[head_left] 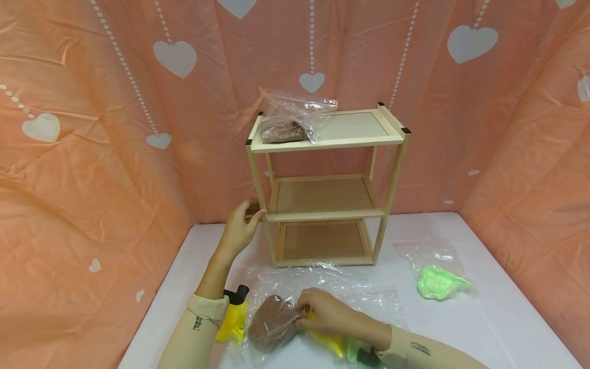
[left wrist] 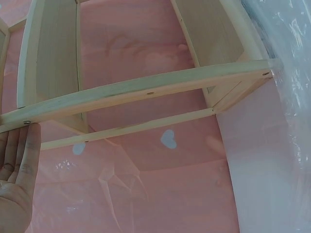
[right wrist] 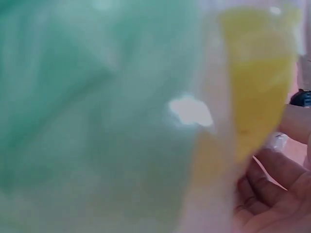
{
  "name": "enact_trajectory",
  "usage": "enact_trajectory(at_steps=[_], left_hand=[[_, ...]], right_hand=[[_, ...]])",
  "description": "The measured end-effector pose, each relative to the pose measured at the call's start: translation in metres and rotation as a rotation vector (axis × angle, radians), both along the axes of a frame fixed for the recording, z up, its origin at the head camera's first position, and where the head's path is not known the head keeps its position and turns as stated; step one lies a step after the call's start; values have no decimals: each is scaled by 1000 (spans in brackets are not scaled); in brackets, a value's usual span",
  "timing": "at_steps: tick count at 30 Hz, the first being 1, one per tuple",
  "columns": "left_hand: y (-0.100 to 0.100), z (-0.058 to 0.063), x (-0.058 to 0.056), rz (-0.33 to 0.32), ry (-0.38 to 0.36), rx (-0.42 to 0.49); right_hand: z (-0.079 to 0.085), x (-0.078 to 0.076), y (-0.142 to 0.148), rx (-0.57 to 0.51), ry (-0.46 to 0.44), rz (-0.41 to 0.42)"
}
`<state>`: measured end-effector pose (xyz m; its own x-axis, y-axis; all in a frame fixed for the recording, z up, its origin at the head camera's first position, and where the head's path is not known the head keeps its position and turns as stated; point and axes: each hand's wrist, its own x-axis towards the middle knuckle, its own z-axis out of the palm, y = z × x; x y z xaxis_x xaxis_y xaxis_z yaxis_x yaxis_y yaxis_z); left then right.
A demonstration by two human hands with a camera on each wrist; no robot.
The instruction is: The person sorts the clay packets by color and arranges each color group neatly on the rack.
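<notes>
A light wooden three-tier shelf (head_left: 327, 216) stands on the white table. My left hand (head_left: 239, 225) holds its left front post at the middle tier, thumb in front; in the left wrist view the fingers (left wrist: 19, 155) lie against the post. Near the table's front, my right hand (head_left: 327, 310) pinches a clear plastic bag around a brown lump (head_left: 273, 323). Beneath that hand is something yellow (head_left: 329, 342), partly hidden. Up close in the right wrist view, a blurred green bagged thing (right wrist: 97, 116) and a yellow one (right wrist: 260, 92) cover part of the hand.
Another bagged brown block (head_left: 283, 132) lies on the top tier's left. A bagged bright green thing (head_left: 440, 283) lies at right. By my left sleeve is a yellow thing (head_left: 232, 323) with a black piece (head_left: 237, 294). A heart-patterned pink cloth (head_left: 221, 128) hangs behind the table.
</notes>
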<state>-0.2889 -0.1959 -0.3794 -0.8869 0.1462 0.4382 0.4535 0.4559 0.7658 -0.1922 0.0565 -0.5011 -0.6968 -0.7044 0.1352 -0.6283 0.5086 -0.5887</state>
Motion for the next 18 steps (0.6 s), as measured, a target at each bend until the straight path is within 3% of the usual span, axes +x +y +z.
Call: enact_trajectory(at_steps=[18], left_hand=[[0,1,1,-2,-12,8]], right_hand=[[26,9,33,-173,65,5]])
